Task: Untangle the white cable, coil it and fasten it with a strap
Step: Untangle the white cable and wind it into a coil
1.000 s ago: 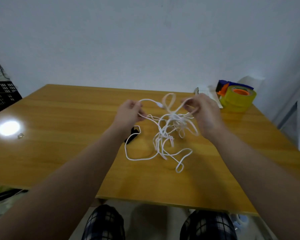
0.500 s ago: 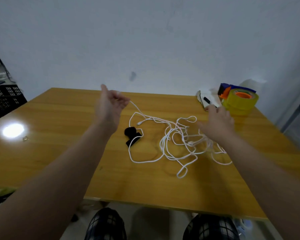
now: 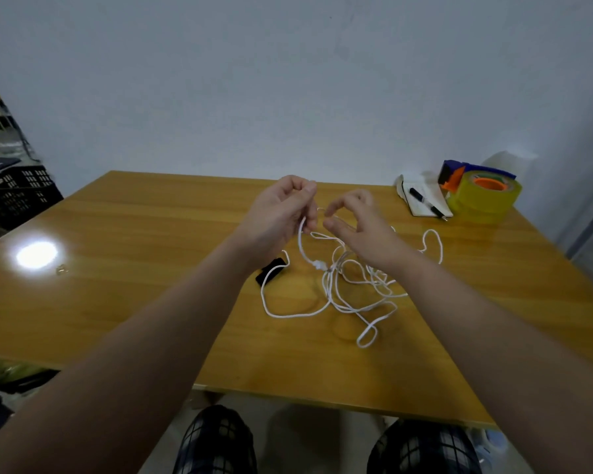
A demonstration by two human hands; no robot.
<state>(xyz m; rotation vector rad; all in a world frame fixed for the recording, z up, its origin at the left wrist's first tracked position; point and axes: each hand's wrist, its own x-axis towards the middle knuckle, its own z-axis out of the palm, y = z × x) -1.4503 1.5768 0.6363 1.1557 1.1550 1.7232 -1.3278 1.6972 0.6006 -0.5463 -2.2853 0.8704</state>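
Observation:
A white cable (image 3: 336, 295) lies in a loose tangle on the wooden table (image 3: 151, 285), with loops spreading right and toward me. My left hand (image 3: 281, 213) is raised over the table and pinches one strand, which hangs down to a small connector near the tangle. My right hand (image 3: 360, 227) hovers just right of it with thumb and fingers curved, close to the strand; I cannot see it gripping anything. A black strap (image 3: 271, 271) lies on the table under my left wrist, partly hidden.
A yellow tape roll in a blue and orange dispenser (image 3: 480, 196) stands at the back right, beside a white notebook with a black pen (image 3: 425, 201). A black crate (image 3: 14, 196) sits off the table's left. A small metal bit (image 3: 61, 269) lies near a light glare.
My left hand moved right and down, still holding its strand. My right hand lifted off the tangle on the table and came left to meet it.

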